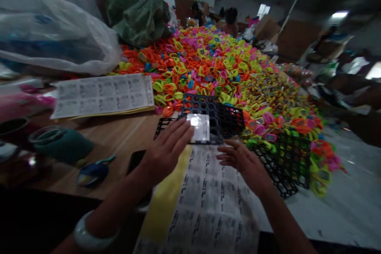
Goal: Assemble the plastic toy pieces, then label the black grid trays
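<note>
My left hand (pixel 168 147), with a pale bangle (pixel 93 232) on its wrist, lies flat with fingers extended at the left edge of a small white label (pixel 201 127). That label rests on a black plastic grid (pixel 200 105). To the right, my right hand (pixel 242 162) hovers over the upper right of a printed sticker sheet (pixel 205 198), fingers spread and nothing visible in them. A yellow strip (pixel 166 194) runs along the sheet's left side.
Behind the grids rises a large heap of colourful plastic pieces (pixel 208 63). A stack of printed sheets (pixel 104 95), a teal pouch (pixel 61 143) and a blue object (pixel 93 172) lie left. More black grids (pixel 293 158) sit right. People are visible in the background.
</note>
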A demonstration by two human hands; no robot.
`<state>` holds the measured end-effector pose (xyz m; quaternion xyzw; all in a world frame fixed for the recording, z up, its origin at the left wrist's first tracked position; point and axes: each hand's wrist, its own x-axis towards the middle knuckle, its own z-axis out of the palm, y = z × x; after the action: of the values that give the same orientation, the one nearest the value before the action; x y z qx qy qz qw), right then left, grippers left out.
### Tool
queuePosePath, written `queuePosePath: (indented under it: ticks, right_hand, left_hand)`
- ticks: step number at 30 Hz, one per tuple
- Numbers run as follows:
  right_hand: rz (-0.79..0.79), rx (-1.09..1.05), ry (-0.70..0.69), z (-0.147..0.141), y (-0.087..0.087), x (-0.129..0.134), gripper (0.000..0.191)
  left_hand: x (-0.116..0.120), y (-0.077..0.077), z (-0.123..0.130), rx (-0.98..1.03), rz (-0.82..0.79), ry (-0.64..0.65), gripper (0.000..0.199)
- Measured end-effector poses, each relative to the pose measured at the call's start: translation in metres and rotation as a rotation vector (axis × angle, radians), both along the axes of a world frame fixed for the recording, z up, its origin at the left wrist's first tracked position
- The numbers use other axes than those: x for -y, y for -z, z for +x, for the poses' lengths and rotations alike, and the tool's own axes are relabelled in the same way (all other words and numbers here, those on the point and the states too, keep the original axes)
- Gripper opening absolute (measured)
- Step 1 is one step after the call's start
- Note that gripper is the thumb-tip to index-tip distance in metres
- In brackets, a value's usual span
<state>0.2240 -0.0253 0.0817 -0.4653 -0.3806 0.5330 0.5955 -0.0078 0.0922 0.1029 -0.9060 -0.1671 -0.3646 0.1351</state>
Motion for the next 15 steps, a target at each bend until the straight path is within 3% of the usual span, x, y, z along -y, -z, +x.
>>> queuePosePath:
  ticks: [2, 4, 7, 10, 15]
  right_hand:
    - [0.045, -0.178, -0.020, -0.011, -0.005, -0.001, 0.041]
    - [0.041, -0.203, 0.021, -0.008, -0.005, 0.002, 0.038]
    - [-0.021, -0.053, 0.131, 0.020, 0.001, 0.017, 0.034]
    - [-0.061, 0.099, 0.282, 0.061, 0.004, 0.029, 0.036]
    - [0.082, 0.202, 0.537, 0.120, -0.011, 0.007, 0.032]
  left_hand:
    - [0.014, -0.002, 0.028, -0.062, 0.043, 0.151, 0.048]
    - [0.024, 0.002, 0.044, -0.113, 0.020, 0.151, 0.049]
    - [0.034, 0.022, 0.044, -0.141, -0.104, 0.013, 0.052]
    - [0.047, 0.049, 0.021, -0.040, -0.284, -0.187, 0.055]
    - [0.088, 0.084, -0.019, 0.046, -0.572, -0.581, 0.058]
